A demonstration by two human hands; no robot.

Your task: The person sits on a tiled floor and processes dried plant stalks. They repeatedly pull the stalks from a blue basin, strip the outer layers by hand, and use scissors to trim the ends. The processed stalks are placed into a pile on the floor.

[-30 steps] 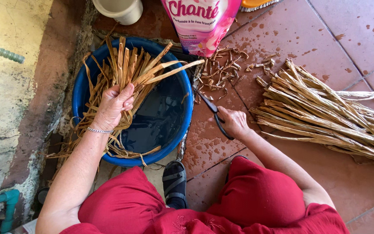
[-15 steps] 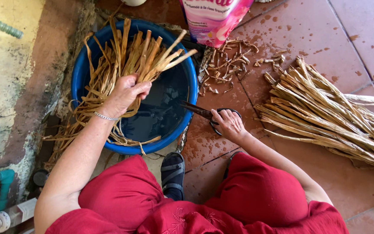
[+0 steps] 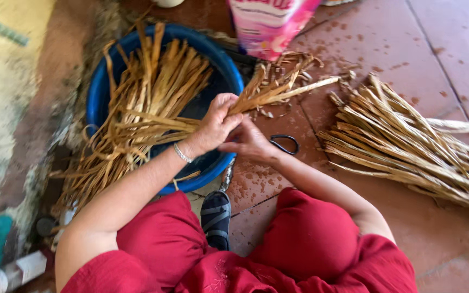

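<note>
My left hand [image 3: 217, 123] is closed around a bundle of dried tan leaf strips [image 3: 278, 89] whose ends point right, over the rim of a blue basin [image 3: 97, 103]. Long strips [image 3: 147, 103] from the same mass trail left across the basin and over its edge. My right hand [image 3: 249, 142] sits just under the left one, fingers closed against the same bundle. Black-handled scissors [image 3: 285, 144] lie on the tile floor right beside my right hand, not held.
A large pile of dried strips [image 3: 408, 146] lies on the red tiles at the right. A pink bag [image 3: 270, 24] stands behind the basin, with cut scraps [image 3: 294, 59] near it. My sandalled foot [image 3: 215, 217] rests by the basin. A rough wall runs along the left.
My left hand has pulled a bundle of strips out of the basin toward the right. My right hand has let go of the scissors, which now lie on the floor, and joined the bundle.
</note>
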